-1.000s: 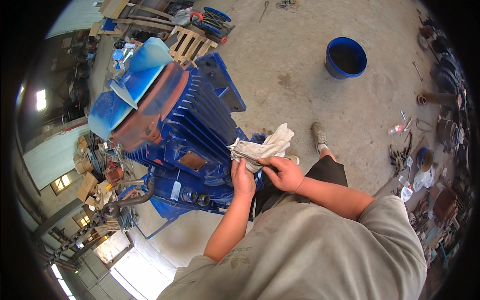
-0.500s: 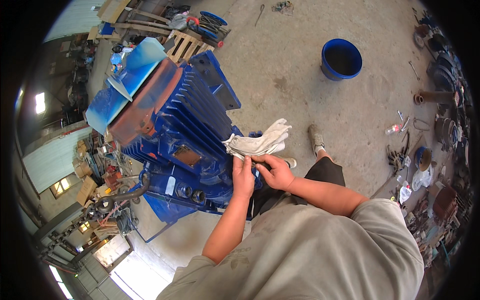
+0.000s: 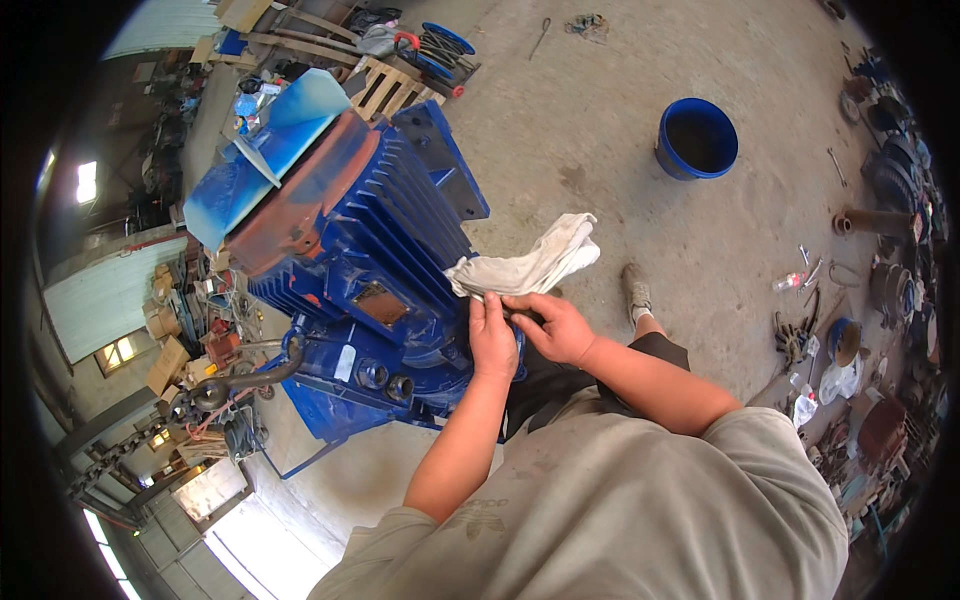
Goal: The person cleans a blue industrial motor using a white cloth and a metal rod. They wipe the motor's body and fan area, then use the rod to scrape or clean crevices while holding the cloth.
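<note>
Off-white fabric work gloves (image 3: 530, 264) stick out above my two hands, their finger ends pointing away to the upper right. My left hand (image 3: 494, 345) is closed, thumb and fingers pinching the gloves near the cuff. Close beside it, my right hand (image 3: 556, 328) is also closed at the cuff, fingertips almost meeting the left ones; the exact grip is partly hidden. Just left of and beyond my hands stands a large blue finned electric motor (image 3: 400, 250). A blue-and-white fan (image 3: 265, 160) sits at its far end on a rusty red round part (image 3: 300, 205).
A chain hook (image 3: 250, 385) is at the motor's left side. A blue bucket (image 3: 697, 138) stands on the concrete floor ahead right. Tools and metal parts (image 3: 880, 260) crowd the right edge. A wooden pallet (image 3: 385, 90) and cable reels (image 3: 440, 50) lie beyond the motor.
The gloves' finger ends have swung up and to the right, and look more bunched together. My hands stay close together at the cuff. The whole view has shifted slightly.
</note>
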Motion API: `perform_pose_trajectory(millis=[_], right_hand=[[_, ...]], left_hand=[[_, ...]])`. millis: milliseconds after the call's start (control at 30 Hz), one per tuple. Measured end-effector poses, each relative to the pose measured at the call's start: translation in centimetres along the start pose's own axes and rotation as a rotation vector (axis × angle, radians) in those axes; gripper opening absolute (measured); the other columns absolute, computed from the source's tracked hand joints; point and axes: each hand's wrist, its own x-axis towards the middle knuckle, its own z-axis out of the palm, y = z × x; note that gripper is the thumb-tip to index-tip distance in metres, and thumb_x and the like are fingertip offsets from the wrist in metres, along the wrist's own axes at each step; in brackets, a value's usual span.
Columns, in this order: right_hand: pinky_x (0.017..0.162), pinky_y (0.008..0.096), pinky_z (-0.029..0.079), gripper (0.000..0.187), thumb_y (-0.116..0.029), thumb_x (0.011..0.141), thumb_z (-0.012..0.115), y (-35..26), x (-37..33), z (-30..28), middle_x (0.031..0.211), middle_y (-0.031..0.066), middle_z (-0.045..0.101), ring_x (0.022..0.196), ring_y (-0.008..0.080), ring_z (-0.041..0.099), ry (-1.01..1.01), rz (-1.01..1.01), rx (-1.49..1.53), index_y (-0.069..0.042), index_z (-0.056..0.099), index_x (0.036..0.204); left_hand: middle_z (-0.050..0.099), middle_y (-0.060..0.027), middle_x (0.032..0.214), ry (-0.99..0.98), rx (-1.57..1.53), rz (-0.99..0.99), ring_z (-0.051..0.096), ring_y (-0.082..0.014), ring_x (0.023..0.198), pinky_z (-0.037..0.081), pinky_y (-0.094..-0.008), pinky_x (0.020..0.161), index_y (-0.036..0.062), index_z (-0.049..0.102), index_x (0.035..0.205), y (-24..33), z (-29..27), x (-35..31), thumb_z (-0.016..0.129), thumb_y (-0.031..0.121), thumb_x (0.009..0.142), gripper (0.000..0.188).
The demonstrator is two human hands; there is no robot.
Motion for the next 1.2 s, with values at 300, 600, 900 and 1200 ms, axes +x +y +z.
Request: perform_pose_trajectory(millis=[300,600,900,1200], right_hand=[[0.095,0.0399,0.058,0.030,-0.012,0.101,0.068,1.5,1.9,1.1,0.121,0.0167,0.075,0.110,0.0354,0.073,0.039,-0.054,0.008,-0.005,0.069,0.130],[0.096,0.0426,0.057,0.031,-0.015,0.103,0.066,0.4,3.2,2.6,0.121,0.0192,0.075,0.112,0.0382,0.073,-0.011,0.065,0.052,-0.006,0.064,0.133],[0.096,0.0414,0.057,0.027,-0.012,0.104,0.063,0.4,1.8,4.3,0.123,0.0207,0.074,0.115,0.0360,0.074,0.015,0.171,0.094,-0.004,0.064,0.131],[0.092,0.0413,0.057,0.026,-0.014,0.104,0.063,-2.4,5.1,2.2,0.116,0.0196,0.075,0.105,0.0376,0.074,0.057,0.053,0.062,-0.007,0.065,0.129]], left_hand=[[0.064,-0.0079,0.112,0.008,0.177,0.158,0.061,-0.0167,0.102,0.051,-0.0326,0.092,0.0011,0.058,0.122,1.2,-0.1,3.0,0.044,0.034,0.117,0.036],[0.065,-0.0088,0.112,0.233,0.173,-0.042,0.060,-0.0173,0.102,0.050,-0.0337,0.093,-0.0005,0.062,0.117,3.1,2.1,2.2,0.041,0.038,0.118,0.044],[0.062,-0.0067,0.122,0.240,0.163,-0.196,0.059,-0.0162,0.112,0.049,-0.0322,0.101,0.0029,0.058,0.128,1.7,0.9,0.7,0.037,0.044,0.118,0.047],[0.063,-0.0095,0.114,0.249,0.286,-0.013,0.061,-0.0180,0.103,0.051,-0.0341,0.093,-0.0002,0.058,0.121,4.2,4.0,2.7,0.041,0.035,0.118,0.039]])
